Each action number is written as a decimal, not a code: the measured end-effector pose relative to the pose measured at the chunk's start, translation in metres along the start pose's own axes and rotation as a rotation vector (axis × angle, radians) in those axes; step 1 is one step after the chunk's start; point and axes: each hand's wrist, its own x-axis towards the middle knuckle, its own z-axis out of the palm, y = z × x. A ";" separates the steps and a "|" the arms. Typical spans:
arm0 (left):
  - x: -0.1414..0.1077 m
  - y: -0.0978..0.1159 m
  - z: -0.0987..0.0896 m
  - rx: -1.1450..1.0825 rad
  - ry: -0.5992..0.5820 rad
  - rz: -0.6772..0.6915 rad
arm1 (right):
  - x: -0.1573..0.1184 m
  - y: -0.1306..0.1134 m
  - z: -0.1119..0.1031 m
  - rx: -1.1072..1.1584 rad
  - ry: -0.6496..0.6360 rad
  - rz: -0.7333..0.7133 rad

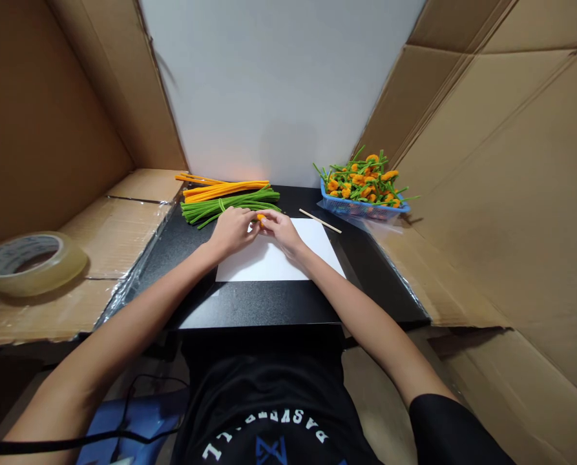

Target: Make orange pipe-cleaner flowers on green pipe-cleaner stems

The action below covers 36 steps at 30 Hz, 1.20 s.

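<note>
Over a white sheet of paper [263, 265], my two hands meet at a small orange pipe-cleaner flower [260, 218]. My left hand [234, 230] is closed, its fingertips at the flower's left side, where a bit of green shows. From the right, my right hand [282, 231] pinches the orange part between thumb and fingers. Much of the flower is hidden by the fingers. Just beyond my left hand lies a bundle of green pipe cleaners [230, 205], with orange pipe cleaners [227, 190] behind it.
A blue basket [366, 209] full of orange-and-green pipe-cleaner flowers [366, 184] stands at the back right. A thin wooden stick [320, 221] lies right of my hands. Cardboard walls [501, 161] flank the black table [263, 307]. A roll of clear tape [70, 261] rests at left.
</note>
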 end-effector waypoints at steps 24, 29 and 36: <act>0.001 -0.007 0.015 -0.030 0.033 0.055 | -0.001 0.001 0.000 -0.145 0.176 -0.094; 0.002 -0.004 0.012 -0.075 0.011 0.012 | 0.000 0.000 -0.003 -0.087 0.091 -0.024; 0.001 -0.004 0.007 -0.153 0.010 -0.006 | 0.002 -0.003 -0.014 -0.048 -0.078 0.048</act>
